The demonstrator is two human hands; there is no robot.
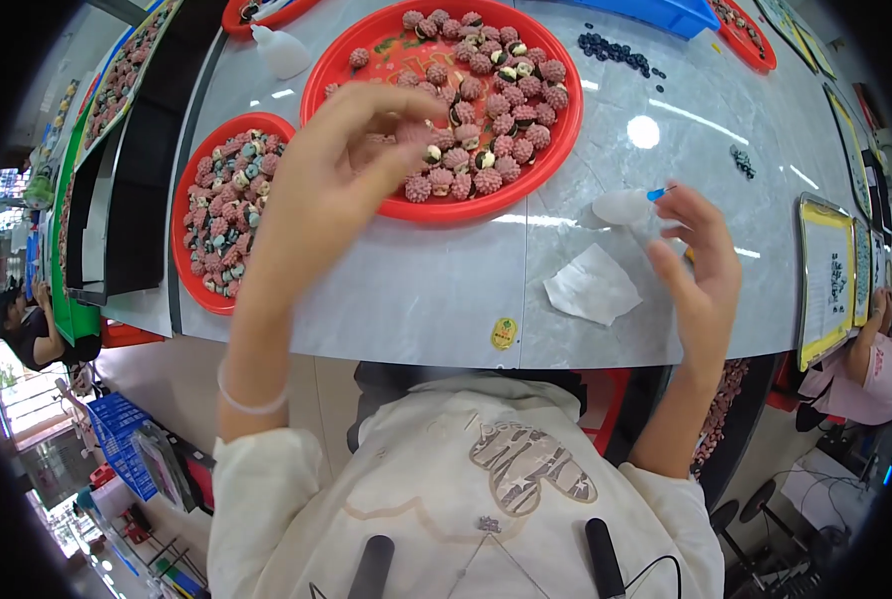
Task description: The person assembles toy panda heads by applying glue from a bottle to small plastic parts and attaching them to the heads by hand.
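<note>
Crumpled white paper lies near right hand, grip spread beside blue-tipped white squeeze bottle. Left hand blocks part of round red tray, pink flower-shaped pieces inside; cannot tell whether grip pinches one. Smaller red tray full. Grey surface; co-workers both sides.

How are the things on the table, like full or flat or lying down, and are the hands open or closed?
Left hand: fingers bent over the tray; can't tell if it holds anything
Right hand: open, thumb and fingers apart
Big tray: partly covered with pink pieces
Small basket: heaped full
Bottle: on its side, tip toward the right hand
Paper: spread out, creased
Black beads: loose
</note>
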